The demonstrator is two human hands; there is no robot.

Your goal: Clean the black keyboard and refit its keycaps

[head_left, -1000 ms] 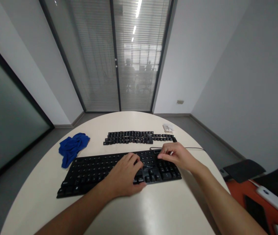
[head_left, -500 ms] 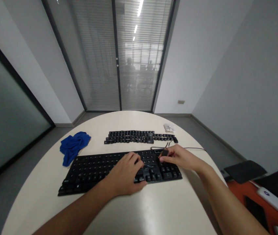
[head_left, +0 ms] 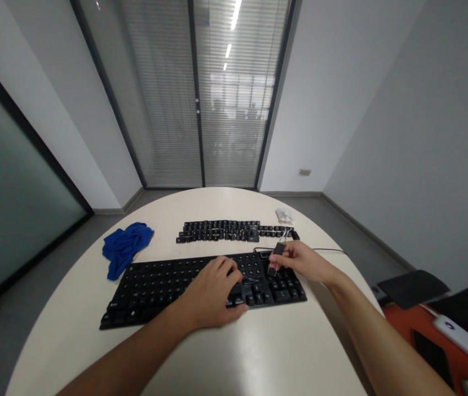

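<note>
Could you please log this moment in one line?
left hand: on keyboard | right hand: holds dark tool over keyboard | keycaps: beyond keyboard | cloth: beside keyboard

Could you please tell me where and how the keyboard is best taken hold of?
Probably grip the keyboard by its two short ends, coming in from left and right: it is long and lies flat on the table, its top crowded with small raised parts, and the left hand covers part of its middle.

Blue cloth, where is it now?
In the head view, the blue cloth lies on the left side of the table, beside the far left corner of the keyboard.
</note>
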